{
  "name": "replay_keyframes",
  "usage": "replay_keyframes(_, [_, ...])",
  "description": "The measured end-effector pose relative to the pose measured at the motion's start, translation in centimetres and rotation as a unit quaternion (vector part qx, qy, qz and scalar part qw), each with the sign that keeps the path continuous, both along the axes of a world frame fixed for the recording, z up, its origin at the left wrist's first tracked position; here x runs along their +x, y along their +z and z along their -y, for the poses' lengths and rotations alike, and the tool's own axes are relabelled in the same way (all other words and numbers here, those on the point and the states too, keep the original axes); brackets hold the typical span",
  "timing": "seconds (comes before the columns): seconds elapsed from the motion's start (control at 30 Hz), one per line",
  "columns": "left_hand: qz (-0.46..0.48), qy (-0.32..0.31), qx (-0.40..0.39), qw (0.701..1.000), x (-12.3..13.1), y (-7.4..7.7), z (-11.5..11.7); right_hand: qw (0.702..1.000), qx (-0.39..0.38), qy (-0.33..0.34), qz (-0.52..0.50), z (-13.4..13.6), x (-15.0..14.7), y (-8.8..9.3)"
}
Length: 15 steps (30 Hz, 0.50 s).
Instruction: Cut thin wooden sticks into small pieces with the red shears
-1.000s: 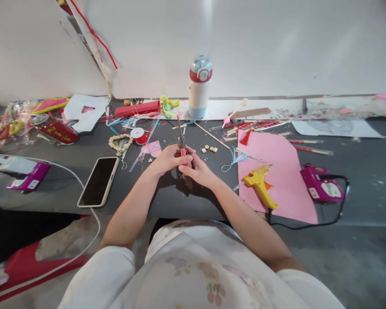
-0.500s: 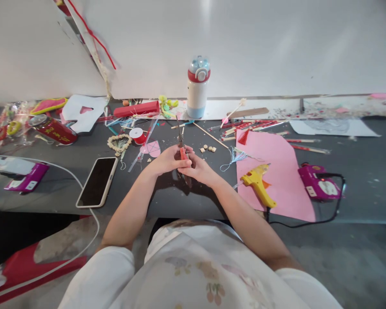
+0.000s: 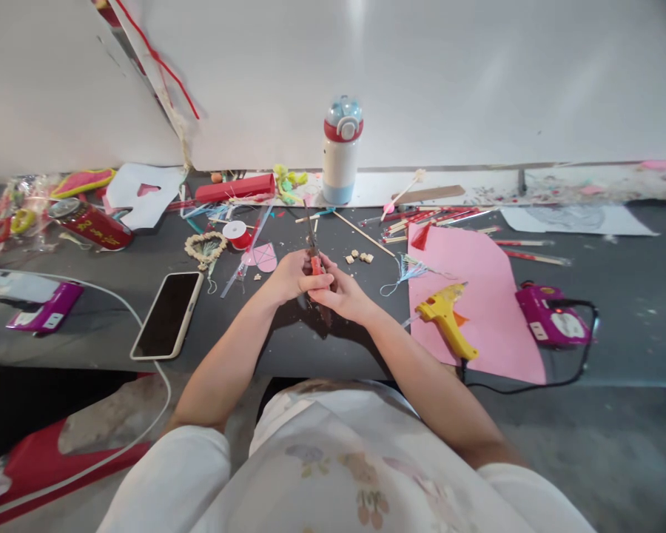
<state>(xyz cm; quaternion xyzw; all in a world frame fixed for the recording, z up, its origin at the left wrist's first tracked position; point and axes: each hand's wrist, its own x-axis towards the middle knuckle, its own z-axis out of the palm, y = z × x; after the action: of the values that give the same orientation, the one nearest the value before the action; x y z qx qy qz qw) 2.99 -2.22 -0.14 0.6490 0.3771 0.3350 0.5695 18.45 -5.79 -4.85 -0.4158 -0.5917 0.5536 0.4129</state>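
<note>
Both my hands meet over the middle of the dark table (image 3: 116,281). My left hand (image 3: 294,275) and my right hand (image 3: 341,292) are both closed round a small tool with an orange-red handle (image 3: 315,263); its dark metal tip (image 3: 310,226) points away from me. Whether it is pliers or scissors I cannot tell. A few small wooden cubes (image 3: 358,257) lie just right of the hands. A pink paper piece (image 3: 264,256) lies just left of them.
A phone (image 3: 169,313) on a white cable lies at left, a red can (image 3: 92,224) beyond it. A yellow glue gun (image 3: 447,317) rests on a pink sheet (image 3: 477,296) at right, by a purple device (image 3: 552,315). A bottle (image 3: 341,152) stands at the back among sticks (image 3: 438,218).
The hands and the tool stay in the same place; the fingers shift only slightly. The view has drifted a little.
</note>
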Motion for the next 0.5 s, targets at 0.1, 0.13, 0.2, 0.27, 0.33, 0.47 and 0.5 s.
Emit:
replay_keyframes(0.1, [0.005, 0.000, -0.003, 1.000, 0.1, 0.0, 0.1, 1.000, -0.007, -0.002, 0.005, 0.1, 0.0, 0.1])
replay_keyframes(0.13, [0.006, 0.002, -0.004, 1.000, 0.1, 0.1, 0.1, 1.000, -0.008, -0.002, 0.006, 0.1, 0.0, 0.1])
replay_keyframes(0.2, [0.003, 0.006, -0.004, 1.000, 0.1, 0.1, 0.1, 1.000, -0.007, -0.002, 0.005, 0.1, 0.1, 0.2])
replay_keyframes(0.27, [-0.002, 0.006, 0.001, 1.000, 0.0, 0.1, 0.1, 1.000, -0.004, 0.001, 0.003, 0.1, 0.0, 0.3])
replay_keyframes(0.33, [-0.014, -0.005, 0.005, 1.000, 0.0, 0.1, 0.0, 1.000, -0.002, 0.007, 0.000, 0.1, 0.0, 0.6])
replay_keyframes(0.47, [-0.042, -0.018, -0.003, 0.999, -0.2, -0.1, -0.3, 1.000, -0.014, 0.019, -0.003, 0.2, 0.0, 1.3])
replay_keyframes(0.5, [-0.038, -0.019, -0.009, 0.999, -0.3, -0.1, -0.4, 1.000, -0.023, 0.021, -0.005, 0.3, 0.0, 1.5])
